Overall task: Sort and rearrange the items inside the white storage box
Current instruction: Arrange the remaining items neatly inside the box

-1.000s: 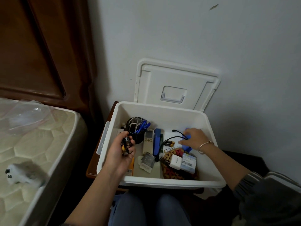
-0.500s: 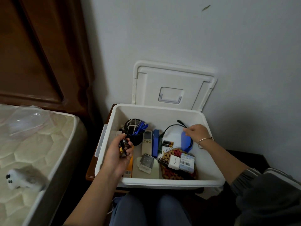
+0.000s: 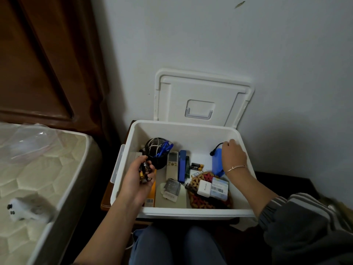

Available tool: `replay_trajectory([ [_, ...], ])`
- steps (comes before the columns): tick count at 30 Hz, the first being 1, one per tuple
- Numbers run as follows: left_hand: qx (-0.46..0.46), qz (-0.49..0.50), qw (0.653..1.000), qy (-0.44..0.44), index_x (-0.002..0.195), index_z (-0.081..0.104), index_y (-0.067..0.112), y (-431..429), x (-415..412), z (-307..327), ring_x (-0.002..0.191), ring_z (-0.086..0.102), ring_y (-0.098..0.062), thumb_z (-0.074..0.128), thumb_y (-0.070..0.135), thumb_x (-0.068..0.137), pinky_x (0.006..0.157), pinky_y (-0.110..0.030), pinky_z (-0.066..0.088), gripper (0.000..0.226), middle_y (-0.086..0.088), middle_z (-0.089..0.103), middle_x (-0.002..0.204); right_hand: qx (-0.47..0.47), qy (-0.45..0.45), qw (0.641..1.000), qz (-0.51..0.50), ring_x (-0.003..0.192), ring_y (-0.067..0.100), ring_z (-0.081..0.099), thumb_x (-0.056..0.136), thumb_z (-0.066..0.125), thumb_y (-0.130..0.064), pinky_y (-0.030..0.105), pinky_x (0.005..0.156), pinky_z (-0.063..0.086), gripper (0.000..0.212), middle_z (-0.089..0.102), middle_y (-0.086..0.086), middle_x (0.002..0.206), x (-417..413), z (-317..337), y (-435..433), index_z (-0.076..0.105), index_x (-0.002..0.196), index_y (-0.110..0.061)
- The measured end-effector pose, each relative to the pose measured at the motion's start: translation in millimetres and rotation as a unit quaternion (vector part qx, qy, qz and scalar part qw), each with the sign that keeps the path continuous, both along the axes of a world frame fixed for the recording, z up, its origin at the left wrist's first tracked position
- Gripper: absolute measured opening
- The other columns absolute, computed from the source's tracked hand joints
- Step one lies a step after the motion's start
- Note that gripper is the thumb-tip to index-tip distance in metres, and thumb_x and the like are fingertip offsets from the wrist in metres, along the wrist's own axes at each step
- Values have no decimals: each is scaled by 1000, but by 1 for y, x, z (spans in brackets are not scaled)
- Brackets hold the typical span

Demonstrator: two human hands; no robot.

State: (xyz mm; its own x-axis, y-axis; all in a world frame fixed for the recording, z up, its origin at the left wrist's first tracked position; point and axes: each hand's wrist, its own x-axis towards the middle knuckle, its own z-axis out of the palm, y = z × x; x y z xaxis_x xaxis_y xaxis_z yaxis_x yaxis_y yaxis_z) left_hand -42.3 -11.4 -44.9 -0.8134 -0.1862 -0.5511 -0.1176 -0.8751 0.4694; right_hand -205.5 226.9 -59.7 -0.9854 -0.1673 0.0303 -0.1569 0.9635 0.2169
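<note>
White storage box (image 3: 191,212), centre frame, lid (image 3: 200,90) upright against the wall; cluttered inside with remote (image 3: 172,165) and mesh cup (image 3: 155,152). Left hand (image 3: 137,180) grips batteries (image 3: 145,169) at the box's left side. Right hand (image 3: 234,155) pinches black cable (image 3: 216,148) of blue pack (image 3: 216,165) at the right.

White storage box (image 3: 183,131) and lid (image 3: 202,92). Inside: blue pack (image 3: 216,165) at 2 o'clock, black mesh cup (image 3: 157,150) at 10 o'clock, black-and-gold batteries (image 3: 145,169), red-and-tan patterned mat (image 3: 198,202). Cream mattress (image 3: 47,169) quilted in hexagons; grey striped sleeve (image 3: 277,211).
</note>
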Motion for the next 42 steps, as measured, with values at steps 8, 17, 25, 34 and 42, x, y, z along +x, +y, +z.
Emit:
replay_trajectory([
  [8, 1, 10, 1000, -1, 105, 58, 9, 1, -1, 2, 57, 55, -7, 58, 17, 91, 39, -15, 38, 16, -2, 60, 73, 310, -88, 911, 258, 144, 29, 11, 99, 38, -30, 55, 114, 5, 44, 30, 4, 151, -14, -20, 9, 39, 141, -16],
  [17, -8, 7, 1000, 2, 103, 55, 11, 0, 0, 0, 57, 52, -8, 59, 18, 90, 39, -16, 37, 15, -2, 59, 73, 438, -195, 835, 270, 140, 27, 28, 99, 39, -34, 63, 110, -7, 35, 47, 2, 141, -8, -21, 3, 56, 127, -21],
  [25, -11, 8, 1000, -1, 103, 56, 11, 1, -1, 0, 57, 54, -7, 59, 18, 91, 39, -15, 37, 14, -2, 59, 74, 416, -222, 841, 266, 143, 25, 22, 98, 42, -31, 61, 111, -3, 37, 42, 3, 146, -14, -30, 11, 51, 132, -20],
  [34, -30, -2, 999, -12, 105, 57, 11, 1, -1, 0, 55, 56, -7, 60, 17, 91, 38, -15, 37, 15, -2, 60, 72, 106, -188, 938, 271, 116, 20, 52, 96, 43, -31, 35, 105, 32, 32, 60, 1, 121, -9, -27, 5, 60, 120, -19],
  [42, -23, -16, 1000, -7, 100, 58, 12, 1, -2, -2, 57, 57, -7, 60, 18, 90, 39, -16, 38, 12, -2, 60, 74, -33, -210, 947, 243, 102, 24, 60, 90, 55, -36, 36, 82, 50, 33, 65, 5, 110, -15, -44, -29, 61, 117, -19],
])
